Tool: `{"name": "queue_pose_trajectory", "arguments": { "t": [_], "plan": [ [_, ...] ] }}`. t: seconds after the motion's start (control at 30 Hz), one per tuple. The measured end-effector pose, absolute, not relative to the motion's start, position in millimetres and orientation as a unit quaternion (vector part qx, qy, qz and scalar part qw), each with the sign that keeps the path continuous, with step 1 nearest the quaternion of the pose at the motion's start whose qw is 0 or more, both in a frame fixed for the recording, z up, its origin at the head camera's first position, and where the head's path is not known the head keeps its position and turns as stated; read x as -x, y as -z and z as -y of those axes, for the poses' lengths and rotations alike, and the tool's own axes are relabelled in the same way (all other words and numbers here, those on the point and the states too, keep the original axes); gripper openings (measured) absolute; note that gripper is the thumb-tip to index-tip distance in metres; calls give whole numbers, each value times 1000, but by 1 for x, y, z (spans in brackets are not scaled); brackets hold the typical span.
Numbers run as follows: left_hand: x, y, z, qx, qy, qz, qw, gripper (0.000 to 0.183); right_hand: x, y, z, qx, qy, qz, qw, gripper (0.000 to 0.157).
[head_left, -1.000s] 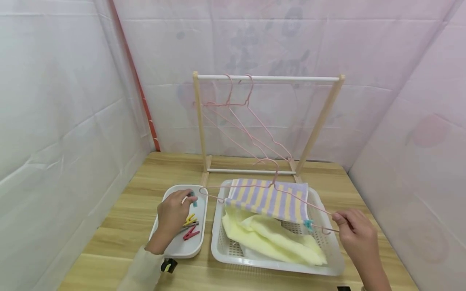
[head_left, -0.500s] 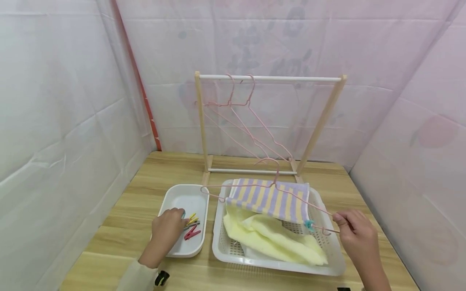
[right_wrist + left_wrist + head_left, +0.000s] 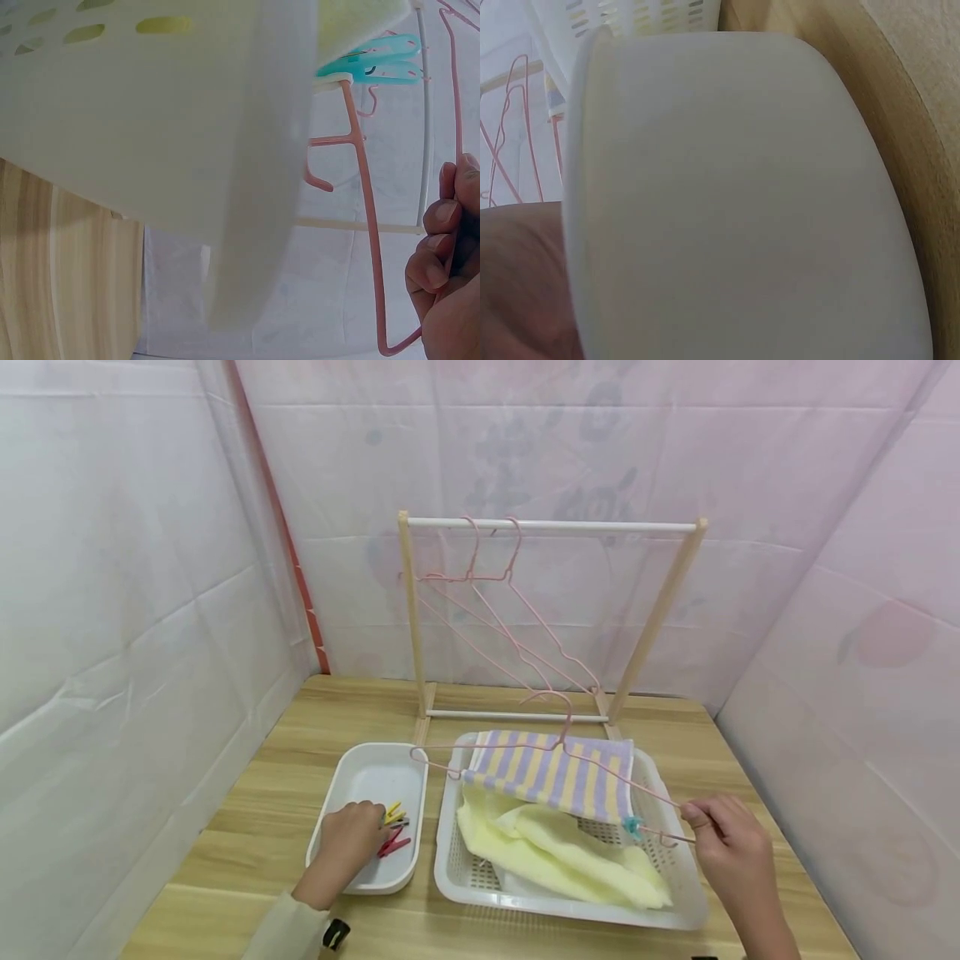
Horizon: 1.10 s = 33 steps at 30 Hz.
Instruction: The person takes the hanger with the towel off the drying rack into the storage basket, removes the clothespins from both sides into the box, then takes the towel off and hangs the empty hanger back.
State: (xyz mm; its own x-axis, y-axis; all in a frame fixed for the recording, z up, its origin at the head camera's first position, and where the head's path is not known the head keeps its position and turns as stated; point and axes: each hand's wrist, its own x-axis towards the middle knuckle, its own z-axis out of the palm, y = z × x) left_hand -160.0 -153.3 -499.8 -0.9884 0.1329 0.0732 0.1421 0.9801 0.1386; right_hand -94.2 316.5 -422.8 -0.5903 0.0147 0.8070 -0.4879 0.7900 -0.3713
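My right hand [image 3: 731, 843] grips the right end of a pink clothes hanger [image 3: 517, 745] above the white basket. A purple-and-yellow striped towel [image 3: 555, 777] hangs on the hanger's lower bar, and a teal clothespin [image 3: 632, 827] clips its right corner. In the right wrist view, the fingers [image 3: 442, 217] curl round the hanger wire. My left hand [image 3: 352, 839] reaches down into a white tray [image 3: 375, 768], beside yellow clothespins [image 3: 393, 812] and a red clothespin [image 3: 393, 843]. Its fingertips are hidden, so whether they pinch anything is unclear. The tray's wall [image 3: 750, 187] fills most of the left wrist view.
A light yellow cloth [image 3: 555, 856] lies in the white basket [image 3: 570, 917] under the hanger. Behind stands a wooden rack [image 3: 551, 526] with pink hangers [image 3: 517, 602] on its white bar. White sheets [image 3: 135, 652] enclose the wooden table [image 3: 247, 793].
My left hand, which pinched a teal clothespin over the tray, has moved down and towards me into the tray. My right hand and the hanger have hardly moved.
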Motion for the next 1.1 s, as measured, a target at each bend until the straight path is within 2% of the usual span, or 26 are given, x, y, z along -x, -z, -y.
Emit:
{"name": "queue_pose_trajectory", "arguments": {
  "t": [0.27, 0.67, 1.1],
  "plan": [
    [161, 501, 154, 57, 69, 996, 9, 24, 94, 425, -317, -137, -292, 842, 432, 23],
    [161, 499, 152, 48, 85, 995, 18, 26, 95, 425, -317, -134, -297, 839, 435, 24],
    [159, 479, 141, 55, 108, 990, 71, 36, 93, 423, -316, -136, -303, 840, 429, 18]
  ]
}}
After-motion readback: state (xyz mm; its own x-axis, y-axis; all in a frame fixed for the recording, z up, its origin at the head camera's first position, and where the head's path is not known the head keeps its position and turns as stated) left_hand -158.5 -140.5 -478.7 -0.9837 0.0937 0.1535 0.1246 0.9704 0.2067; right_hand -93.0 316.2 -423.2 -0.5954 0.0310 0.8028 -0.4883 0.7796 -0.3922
